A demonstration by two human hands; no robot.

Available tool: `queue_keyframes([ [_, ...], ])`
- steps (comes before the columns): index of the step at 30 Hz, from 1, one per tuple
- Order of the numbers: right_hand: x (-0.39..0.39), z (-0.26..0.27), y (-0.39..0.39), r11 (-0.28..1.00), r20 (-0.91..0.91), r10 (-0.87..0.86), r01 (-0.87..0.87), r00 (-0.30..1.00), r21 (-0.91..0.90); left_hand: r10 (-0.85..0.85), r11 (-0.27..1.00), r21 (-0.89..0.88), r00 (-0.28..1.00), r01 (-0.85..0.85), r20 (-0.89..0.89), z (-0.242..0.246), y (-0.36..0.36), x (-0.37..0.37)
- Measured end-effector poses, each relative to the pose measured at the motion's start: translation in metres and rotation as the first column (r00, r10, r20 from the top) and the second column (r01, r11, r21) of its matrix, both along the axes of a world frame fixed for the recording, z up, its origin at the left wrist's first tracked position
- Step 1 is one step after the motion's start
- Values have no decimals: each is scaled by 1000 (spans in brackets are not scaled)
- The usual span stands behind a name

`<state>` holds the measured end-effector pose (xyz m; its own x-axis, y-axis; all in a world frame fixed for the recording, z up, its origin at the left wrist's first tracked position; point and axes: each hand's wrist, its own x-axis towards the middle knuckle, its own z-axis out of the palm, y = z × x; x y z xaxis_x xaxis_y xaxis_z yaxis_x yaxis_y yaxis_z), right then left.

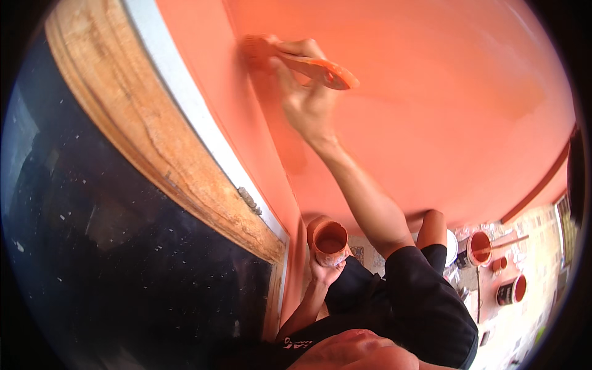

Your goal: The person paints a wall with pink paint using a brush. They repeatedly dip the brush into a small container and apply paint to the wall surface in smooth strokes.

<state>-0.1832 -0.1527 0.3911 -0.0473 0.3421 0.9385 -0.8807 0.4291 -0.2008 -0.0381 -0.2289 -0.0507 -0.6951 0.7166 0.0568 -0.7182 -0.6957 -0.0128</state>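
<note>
A paintbrush (340,76), its handle smeared with orange paint, is gripped in my right hand (310,104). Its blurred bristles meet the inner corner of the orange wall (416,120), where a narrow strip of wall (217,92) turns towards a window or door frame. Lower down, my left hand (326,274) holds a paint-stained cup (329,254) from beneath, its mouth facing up towards me. Reddish-orange paint (330,240) is visible inside the cup.
A wooden frame (138,111) with a white edge (185,101) borders a dark, paint-speckled pane (115,222) on the left. To the lower right, paint buckets (506,293), a small orange cup (499,265) and a stick (508,242) stand over the tiled floor (532,231).
</note>
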Motion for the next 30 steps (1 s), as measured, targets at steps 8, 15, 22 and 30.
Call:
queue_keyframes([
  [8, 83, -63, 111, 694, 105, -631, 619, 769, -368, 6, 999, -38, 1000, -5, 24, 3, -3, 4],
  [15, 32, -111, 16, 726, 19, -659, 630, 751, 277, -4, 999, 44, 999, 2, 44, 10, -1, 8],
  [22, 12, -103, 10, 974, 67, -197, 188, 978, 126, -3, 999, 33, 1000, 2, 29, 7, -2, 4],
  [30, 70, -104, 77, 720, 111, -576, 567, 810, -400, 21, 999, 27, 999, -22, 30, 8, -3, 4],
])
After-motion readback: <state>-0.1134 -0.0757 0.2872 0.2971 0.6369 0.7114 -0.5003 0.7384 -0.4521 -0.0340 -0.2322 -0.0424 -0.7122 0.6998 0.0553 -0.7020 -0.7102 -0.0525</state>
